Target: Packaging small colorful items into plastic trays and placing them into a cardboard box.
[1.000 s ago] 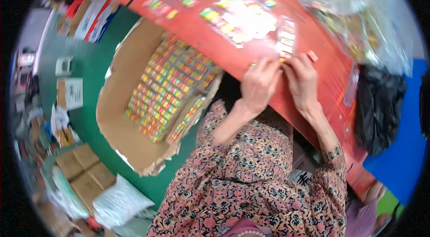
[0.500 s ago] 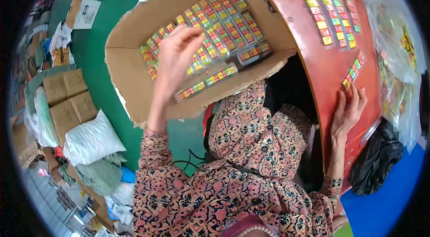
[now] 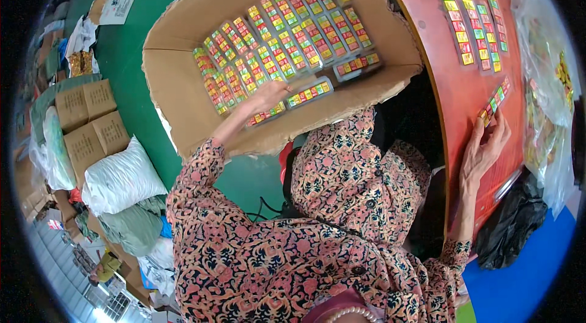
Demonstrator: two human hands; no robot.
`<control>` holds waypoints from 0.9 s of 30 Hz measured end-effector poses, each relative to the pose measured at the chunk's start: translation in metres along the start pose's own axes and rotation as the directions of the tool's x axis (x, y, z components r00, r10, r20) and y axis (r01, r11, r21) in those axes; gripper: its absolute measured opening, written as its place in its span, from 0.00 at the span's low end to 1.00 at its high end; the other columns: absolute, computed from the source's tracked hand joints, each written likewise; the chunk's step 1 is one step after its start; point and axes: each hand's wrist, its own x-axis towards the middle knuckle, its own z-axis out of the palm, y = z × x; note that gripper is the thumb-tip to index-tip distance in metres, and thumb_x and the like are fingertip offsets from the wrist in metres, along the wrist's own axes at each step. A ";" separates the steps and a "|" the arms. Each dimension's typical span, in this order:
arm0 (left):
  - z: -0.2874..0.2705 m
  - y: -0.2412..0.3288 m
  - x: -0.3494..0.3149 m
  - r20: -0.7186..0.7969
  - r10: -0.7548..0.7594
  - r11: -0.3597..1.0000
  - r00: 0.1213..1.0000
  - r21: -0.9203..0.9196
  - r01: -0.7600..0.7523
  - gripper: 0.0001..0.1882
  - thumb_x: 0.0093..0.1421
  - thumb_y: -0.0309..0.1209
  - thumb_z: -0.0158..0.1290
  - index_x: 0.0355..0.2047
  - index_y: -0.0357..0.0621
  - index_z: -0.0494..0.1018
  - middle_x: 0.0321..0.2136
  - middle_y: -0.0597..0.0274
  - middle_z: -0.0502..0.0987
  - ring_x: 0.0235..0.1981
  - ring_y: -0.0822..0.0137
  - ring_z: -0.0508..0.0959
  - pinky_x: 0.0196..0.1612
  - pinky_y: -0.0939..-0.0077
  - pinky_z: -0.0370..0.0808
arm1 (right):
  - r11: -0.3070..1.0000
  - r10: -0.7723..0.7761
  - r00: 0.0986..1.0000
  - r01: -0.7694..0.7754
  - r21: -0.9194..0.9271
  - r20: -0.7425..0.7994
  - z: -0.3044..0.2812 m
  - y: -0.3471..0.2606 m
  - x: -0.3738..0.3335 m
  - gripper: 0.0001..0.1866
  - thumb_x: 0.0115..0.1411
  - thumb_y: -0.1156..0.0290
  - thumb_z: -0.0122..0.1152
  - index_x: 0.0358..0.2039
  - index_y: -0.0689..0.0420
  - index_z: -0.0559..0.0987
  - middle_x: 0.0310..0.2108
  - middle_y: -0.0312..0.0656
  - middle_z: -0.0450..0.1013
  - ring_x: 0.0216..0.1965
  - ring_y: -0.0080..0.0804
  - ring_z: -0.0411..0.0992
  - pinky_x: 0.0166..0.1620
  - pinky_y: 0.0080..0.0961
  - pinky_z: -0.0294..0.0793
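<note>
My left hand (image 3: 268, 97) reaches into a torn-edged cardboard box (image 3: 174, 85), its fingers drawn together. The fingertips are at the left end of a clear strip pack (image 3: 310, 92) of small red, yellow and green squares; whether they grip anything is hidden. Rows of similar strip packs (image 3: 287, 48) cover the box bottom, with one more pack (image 3: 357, 65) lying crosswise at the right. On the red table, my right hand (image 3: 485, 146) has thumb and fingers closed at the near end of another strip pack (image 3: 495, 101), which slants away from me.
Several strip packs (image 3: 458, 27) lie farther back on the red table (image 3: 427, 36). Clear plastic bags (image 3: 540, 66) and a black bag (image 3: 513, 225) line its right side. Left of the box are brown cartons (image 3: 91, 121) and a white sack (image 3: 125, 176) on the green floor (image 3: 128, 103).
My left hand has come down from above the packs toward the box's near side. The view has shifted slightly. My right hand has closed on the near end of the table pack.
</note>
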 end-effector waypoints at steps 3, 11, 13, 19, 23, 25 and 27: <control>0.029 -0.028 0.029 0.002 0.068 0.997 0.998 -0.036 -0.067 0.22 0.64 0.42 0.38 0.43 0.34 0.69 0.38 0.44 0.73 0.39 0.50 0.73 0.42 0.59 0.68 | 0.994 0.109 0.993 -0.109 0.011 0.042 0.001 0.000 -0.002 0.20 0.61 0.63 0.54 0.51 0.60 0.70 0.44 0.43 0.65 0.39 0.32 0.66 0.39 0.26 0.68; 0.052 -0.035 0.051 0.091 -0.093 0.988 0.992 -0.118 0.103 0.34 0.63 0.55 0.32 0.47 0.32 0.66 0.46 0.38 0.69 0.49 0.47 0.68 0.52 0.61 0.64 | 0.997 0.056 0.997 -0.053 -0.058 0.058 0.005 0.003 -0.004 0.17 0.62 0.68 0.51 0.51 0.58 0.71 0.46 0.46 0.65 0.45 0.37 0.67 0.46 0.29 0.68; 0.063 -0.041 0.050 0.049 -0.078 0.987 0.996 -0.135 0.084 0.34 0.63 0.54 0.32 0.48 0.32 0.66 0.47 0.38 0.68 0.50 0.46 0.67 0.53 0.60 0.64 | 0.995 0.091 0.993 -0.088 -0.043 0.074 0.003 -0.001 -0.004 0.17 0.61 0.69 0.52 0.50 0.60 0.71 0.46 0.48 0.65 0.46 0.39 0.67 0.48 0.31 0.67; 0.065 -0.045 0.048 0.053 -0.047 0.992 0.998 -0.118 0.053 0.37 0.62 0.56 0.33 0.53 0.31 0.61 0.54 0.38 0.63 0.57 0.47 0.62 0.58 0.59 0.58 | 0.993 0.106 0.991 -0.101 -0.058 0.084 0.002 -0.004 -0.004 0.16 0.60 0.72 0.53 0.49 0.61 0.71 0.45 0.49 0.65 0.47 0.41 0.66 0.49 0.32 0.67; 0.051 -0.041 0.040 0.106 -0.087 0.942 0.991 -0.316 0.116 0.36 0.62 0.56 0.31 0.55 0.33 0.60 0.55 0.40 0.61 0.57 0.47 0.61 0.58 0.59 0.58 | 0.992 0.120 0.989 -0.116 -0.049 0.081 0.003 0.002 -0.005 0.16 0.60 0.73 0.52 0.49 0.60 0.72 0.45 0.49 0.66 0.47 0.41 0.66 0.49 0.32 0.67; 0.063 -0.056 0.042 0.047 -0.077 0.949 0.996 -0.302 0.088 0.36 0.62 0.56 0.30 0.55 0.34 0.60 0.55 0.40 0.61 0.58 0.47 0.61 0.59 0.59 0.57 | 0.993 0.094 0.993 -0.089 -0.082 0.072 0.003 0.001 -0.004 0.15 0.61 0.72 0.52 0.48 0.60 0.72 0.44 0.48 0.66 0.45 0.38 0.67 0.48 0.30 0.68; 0.063 -0.059 0.042 -0.009 -0.068 0.957 0.998 -0.285 0.062 0.37 0.63 0.56 0.29 0.55 0.34 0.60 0.56 0.40 0.61 0.58 0.47 0.60 0.59 0.59 0.56 | 0.991 0.060 0.996 -0.052 -0.123 0.062 0.004 0.001 -0.002 0.14 0.62 0.71 0.51 0.48 0.60 0.73 0.44 0.46 0.67 0.44 0.35 0.68 0.46 0.27 0.69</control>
